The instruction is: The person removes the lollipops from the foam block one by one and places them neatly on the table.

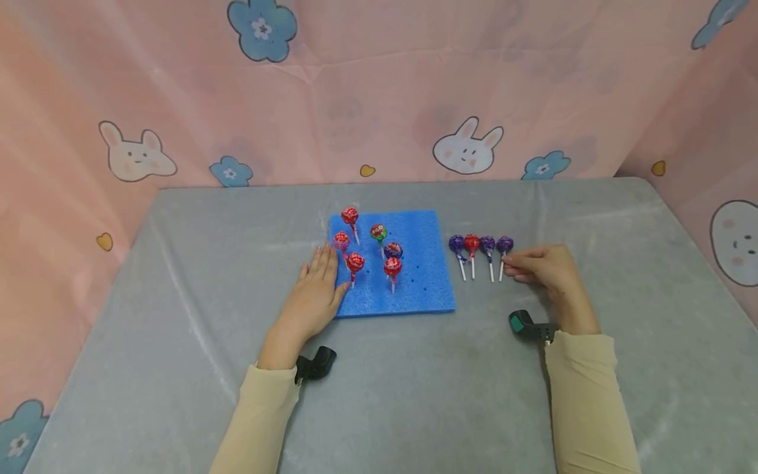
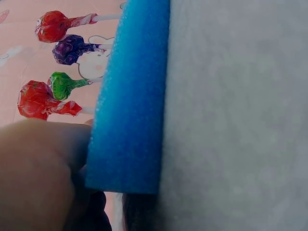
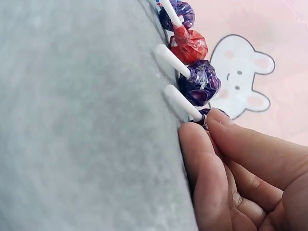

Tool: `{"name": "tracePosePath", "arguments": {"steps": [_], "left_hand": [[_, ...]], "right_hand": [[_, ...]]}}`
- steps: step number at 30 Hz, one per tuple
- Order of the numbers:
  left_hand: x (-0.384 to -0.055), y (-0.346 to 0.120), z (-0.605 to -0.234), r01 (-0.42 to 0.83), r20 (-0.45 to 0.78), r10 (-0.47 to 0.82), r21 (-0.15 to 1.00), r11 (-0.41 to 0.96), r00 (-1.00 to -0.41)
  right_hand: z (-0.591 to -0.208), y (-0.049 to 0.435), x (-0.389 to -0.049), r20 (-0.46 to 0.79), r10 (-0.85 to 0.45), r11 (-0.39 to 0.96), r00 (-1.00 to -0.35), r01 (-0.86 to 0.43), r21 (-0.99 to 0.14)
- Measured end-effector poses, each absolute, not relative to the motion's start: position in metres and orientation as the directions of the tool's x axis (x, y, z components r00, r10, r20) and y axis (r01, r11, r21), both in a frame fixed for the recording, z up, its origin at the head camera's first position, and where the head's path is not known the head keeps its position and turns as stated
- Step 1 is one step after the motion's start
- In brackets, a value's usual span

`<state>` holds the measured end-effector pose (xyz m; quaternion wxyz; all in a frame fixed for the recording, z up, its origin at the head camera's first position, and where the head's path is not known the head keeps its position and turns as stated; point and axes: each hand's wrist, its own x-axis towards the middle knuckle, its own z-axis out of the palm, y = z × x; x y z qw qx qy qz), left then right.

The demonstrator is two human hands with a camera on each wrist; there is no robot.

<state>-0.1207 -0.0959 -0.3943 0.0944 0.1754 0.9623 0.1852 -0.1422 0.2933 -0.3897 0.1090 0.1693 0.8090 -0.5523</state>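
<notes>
A blue foam board (image 1: pixel 414 289) lies flat with several wrapped lollipops standing on their sticks in it, among them a red lollipop (image 1: pixel 393 266) and a green one (image 1: pixel 378 232). My left hand (image 1: pixel 308 296) lies along the board's left edge, fingers straight, thumb over its front left corner. To the right of the board lies a row of lollipops: a purple one (image 1: pixel 456 243), a red one (image 1: pixel 472 243), another purple one (image 1: pixel 487 245) and the rightmost purple lollipop (image 1: pixel 505 245). My right hand (image 1: pixel 547 266) pinches that rightmost one near its wrapper's neck, between thumb (image 3: pixel 260 149) and forefinger; its white stick (image 3: pixel 183 102) sticks out.
The grey-covered table (image 1: pixel 414 395) reaches back to a pink curtain (image 1: pixel 379 99) printed with rabbits and flowers. Small holes show in the foam's right part. A black wrist camera sits on the left wrist (image 1: pixel 316 363) and another on the right wrist (image 1: pixel 530 326).
</notes>
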Motion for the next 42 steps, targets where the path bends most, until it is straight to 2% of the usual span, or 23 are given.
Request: {"name": "tracePosePath", "arguments": {"steps": [8,16,30,42], "left_hand": [[-0.118,-0.097,-0.393,0.290,-0.123,0.365,0.403,0.868,-0.923],[-0.118,-0.097,-0.394,0.289,-0.121,0.362,0.397,0.871,-0.924],[-0.116,-0.098,-0.397,0.286,-0.123,0.357,0.390,0.876,-0.926],[-0.120,-0.097,-0.396,0.291,-0.112,0.361,0.397,0.870,-0.926]], "right_hand": [[-0.390,0.296,-0.141,-0.379,0.123,0.287,-0.917,0.398,-0.871],[-0.391,0.301,-0.141,-0.394,0.050,0.173,-0.918,0.396,-0.902],[-0.373,0.296,-0.138,-0.356,-0.027,0.169,-0.934,0.347,-0.922],[-0.356,0.271,-0.137,-0.275,-0.100,0.355,-0.956,0.223,-0.908]]}}
